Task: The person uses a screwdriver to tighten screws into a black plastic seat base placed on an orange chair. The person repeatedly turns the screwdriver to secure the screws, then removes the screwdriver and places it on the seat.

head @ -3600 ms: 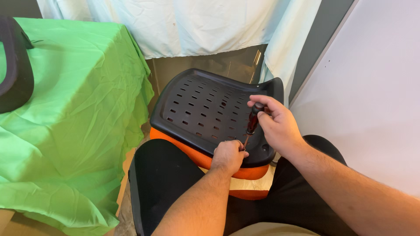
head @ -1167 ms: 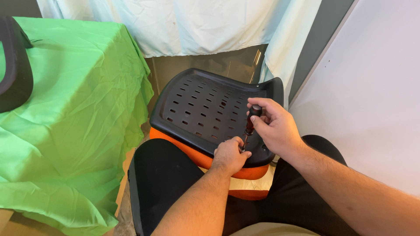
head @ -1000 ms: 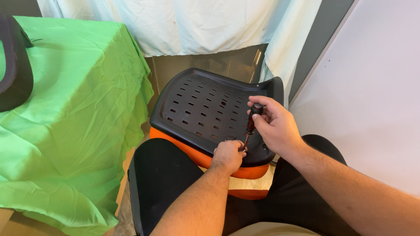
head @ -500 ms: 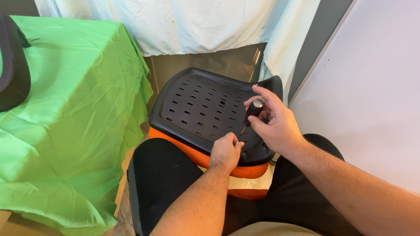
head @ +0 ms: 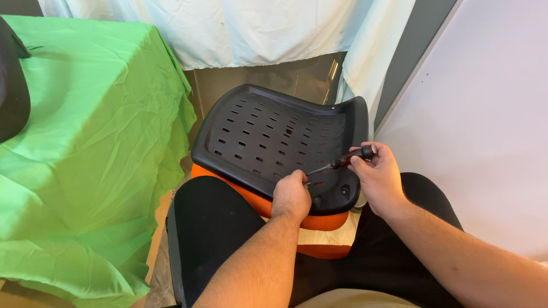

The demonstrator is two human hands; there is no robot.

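A black plastic chair-seat shell [head: 268, 134] with rows of slots lies upside down on an orange mesh cushion [head: 319, 219], resting against my knees. My right hand [head: 379, 179] grips a screwdriver [head: 342, 162] with a dark red-black handle, held low and slanted, its tip pointing left toward the shell's near edge. My left hand [head: 292, 195] rests fisted on that near edge, right beside the screwdriver tip. Whether its fingers pinch anything is hidden.
A table draped in green cloth [head: 85, 148] stands to the left, with a black object [head: 12, 85] on its far left edge. White curtain [head: 251, 28] hangs behind. A white panel [head: 491, 125] fills the right side. My legs in black trousers [head: 217, 239] sit below the seat.
The screwdriver has tipped from nearly upright to a low slant, its handle swinging right with my right hand. My left hand stayed on the seat edge.
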